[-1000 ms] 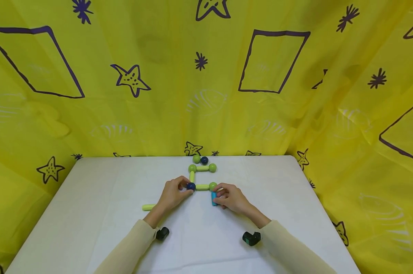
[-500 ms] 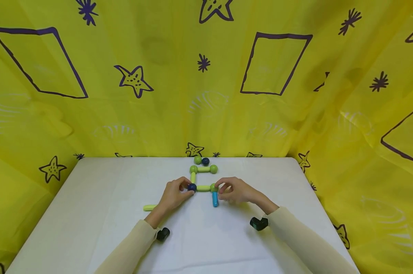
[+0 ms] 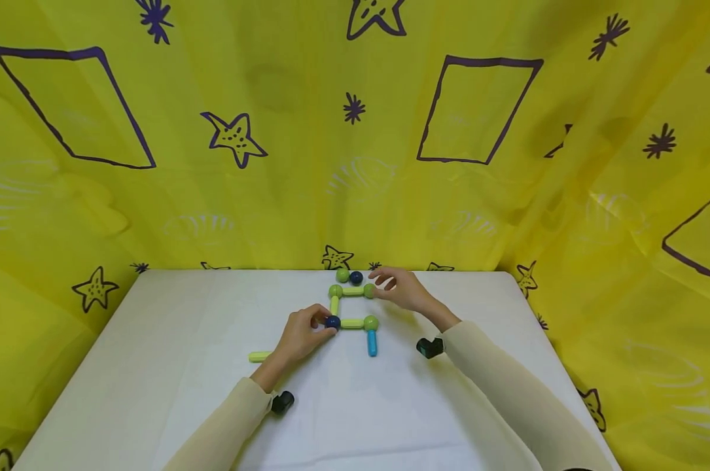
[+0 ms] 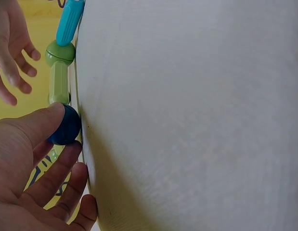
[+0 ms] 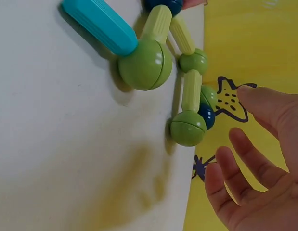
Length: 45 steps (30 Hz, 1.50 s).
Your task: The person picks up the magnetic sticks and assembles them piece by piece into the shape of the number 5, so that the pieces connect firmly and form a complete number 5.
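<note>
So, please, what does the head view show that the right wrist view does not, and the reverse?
Head only: the loose yellow-green rod, the pale sleeves, and the whole left hand pinching the corner navy ball.
Right wrist only: a visible gap between the right hand and the far green end ball; from the head they overlap.
Both: the blue rod touching a green ball.

Our white, cloth-covered table (image 3: 172,379)
Mid-frame we see a green-and-blue ball-and-rod chain (image 3: 352,324); above it, a green ball (image 3: 343,275), navy ball (image 3: 356,278); lower left, a pale-green rod (image 3: 259,357).
</note>
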Each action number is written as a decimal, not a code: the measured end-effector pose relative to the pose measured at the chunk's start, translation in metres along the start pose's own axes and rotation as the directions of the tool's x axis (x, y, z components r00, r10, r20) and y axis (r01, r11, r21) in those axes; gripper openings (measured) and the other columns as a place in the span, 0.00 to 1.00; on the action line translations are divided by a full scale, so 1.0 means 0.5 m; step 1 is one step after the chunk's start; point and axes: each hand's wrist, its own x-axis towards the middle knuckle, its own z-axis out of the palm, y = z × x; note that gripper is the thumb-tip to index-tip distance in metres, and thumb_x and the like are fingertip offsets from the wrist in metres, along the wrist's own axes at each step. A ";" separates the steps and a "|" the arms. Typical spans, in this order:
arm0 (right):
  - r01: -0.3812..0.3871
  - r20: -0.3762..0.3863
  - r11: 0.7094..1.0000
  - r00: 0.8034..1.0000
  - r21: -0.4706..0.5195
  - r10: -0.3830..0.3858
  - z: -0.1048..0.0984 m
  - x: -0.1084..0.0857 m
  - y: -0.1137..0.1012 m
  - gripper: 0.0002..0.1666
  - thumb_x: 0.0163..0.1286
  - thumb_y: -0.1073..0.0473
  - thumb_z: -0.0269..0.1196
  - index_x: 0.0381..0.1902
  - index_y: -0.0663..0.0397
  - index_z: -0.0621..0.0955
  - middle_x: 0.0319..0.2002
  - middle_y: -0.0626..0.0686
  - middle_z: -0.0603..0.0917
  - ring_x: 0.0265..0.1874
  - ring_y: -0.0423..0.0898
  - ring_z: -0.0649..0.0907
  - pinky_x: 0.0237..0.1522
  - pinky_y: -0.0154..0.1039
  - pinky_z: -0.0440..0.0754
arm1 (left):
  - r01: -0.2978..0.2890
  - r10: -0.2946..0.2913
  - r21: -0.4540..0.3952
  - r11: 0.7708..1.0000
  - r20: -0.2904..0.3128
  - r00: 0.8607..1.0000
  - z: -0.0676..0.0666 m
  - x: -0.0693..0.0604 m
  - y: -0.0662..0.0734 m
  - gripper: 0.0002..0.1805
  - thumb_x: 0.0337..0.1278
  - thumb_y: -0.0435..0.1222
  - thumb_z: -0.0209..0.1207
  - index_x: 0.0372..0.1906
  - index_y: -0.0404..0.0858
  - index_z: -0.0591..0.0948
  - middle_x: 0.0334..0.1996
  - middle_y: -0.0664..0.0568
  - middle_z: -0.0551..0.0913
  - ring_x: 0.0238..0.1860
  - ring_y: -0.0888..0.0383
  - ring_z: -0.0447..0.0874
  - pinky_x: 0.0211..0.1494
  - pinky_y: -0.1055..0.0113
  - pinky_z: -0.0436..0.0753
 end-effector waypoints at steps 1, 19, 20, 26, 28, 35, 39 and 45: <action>-0.008 -0.005 1.000 1.000 0.004 0.008 0.002 0.007 0.001 0.22 0.69 0.63 0.69 0.60 0.60 0.81 0.54 0.63 0.84 0.47 0.56 0.84 0.51 0.50 0.82 | 0.001 -0.001 0.000 1.000 0.002 1.000 0.000 0.001 0.001 0.14 0.55 0.34 0.75 0.45 0.41 0.85 0.35 0.54 0.86 0.36 0.56 0.75 0.43 0.62 0.74; -0.217 -0.011 0.966 0.975 0.138 0.221 0.055 0.094 0.040 0.24 0.72 0.57 0.68 0.64 0.53 0.80 0.60 0.62 0.80 0.56 0.61 0.81 0.56 0.54 0.81 | -0.008 0.008 0.008 1.000 0.010 1.000 0.001 0.000 0.002 0.13 0.56 0.36 0.74 0.45 0.41 0.85 0.34 0.55 0.85 0.35 0.56 0.74 0.42 0.63 0.73; -0.219 -0.011 0.965 0.975 0.143 0.223 0.057 0.097 0.040 0.24 0.72 0.57 0.69 0.64 0.53 0.80 0.60 0.62 0.80 0.57 0.61 0.80 0.56 0.54 0.80 | -0.008 0.008 0.008 1.000 0.009 1.000 0.001 0.000 0.002 0.13 0.56 0.36 0.74 0.45 0.41 0.85 0.34 0.55 0.85 0.35 0.56 0.74 0.42 0.62 0.73; -0.227 -0.016 0.963 0.973 0.145 0.232 0.069 0.111 0.044 0.25 0.71 0.58 0.69 0.64 0.53 0.80 0.59 0.61 0.81 0.59 0.59 0.79 0.58 0.55 0.79 | -0.012 0.012 0.008 1.000 0.012 1.000 0.003 0.000 -0.001 0.13 0.56 0.36 0.74 0.44 0.42 0.85 0.35 0.56 0.86 0.36 0.56 0.75 0.42 0.62 0.74; -0.228 -0.017 0.963 0.972 0.141 0.233 0.072 0.115 0.045 0.24 0.71 0.59 0.69 0.64 0.53 0.80 0.59 0.61 0.81 0.59 0.59 0.79 0.58 0.55 0.79 | -0.010 0.010 0.006 1.000 0.012 1.000 0.003 0.000 -0.002 0.13 0.56 0.36 0.75 0.45 0.42 0.85 0.35 0.56 0.86 0.36 0.57 0.75 0.43 0.62 0.74; -0.242 -0.024 0.964 0.969 0.114 0.246 0.079 0.124 0.041 0.21 0.71 0.61 0.68 0.61 0.52 0.82 0.58 0.61 0.82 0.58 0.58 0.80 0.57 0.53 0.80 | -0.013 0.013 0.009 1.000 0.003 1.000 0.003 0.001 -0.003 0.13 0.56 0.36 0.75 0.44 0.42 0.85 0.35 0.56 0.86 0.36 0.57 0.76 0.43 0.62 0.75; -0.261 -0.030 0.960 0.964 0.106 0.265 0.082 0.124 0.036 0.21 0.71 0.62 0.68 0.61 0.52 0.82 0.57 0.62 0.82 0.57 0.58 0.80 0.57 0.53 0.80 | -0.016 0.016 0.008 1.000 0.000 1.000 0.002 0.001 -0.003 0.13 0.55 0.36 0.75 0.44 0.42 0.85 0.35 0.56 0.86 0.36 0.57 0.75 0.43 0.62 0.74; -0.271 -0.045 0.957 0.960 0.104 0.277 0.087 0.128 0.037 0.20 0.71 0.63 0.68 0.60 0.51 0.83 0.56 0.62 0.83 0.56 0.58 0.81 0.56 0.53 0.80 | -0.016 0.016 0.018 1.000 -0.004 1.000 0.002 0.001 -0.005 0.14 0.55 0.36 0.75 0.44 0.42 0.85 0.35 0.56 0.86 0.35 0.58 0.75 0.43 0.63 0.74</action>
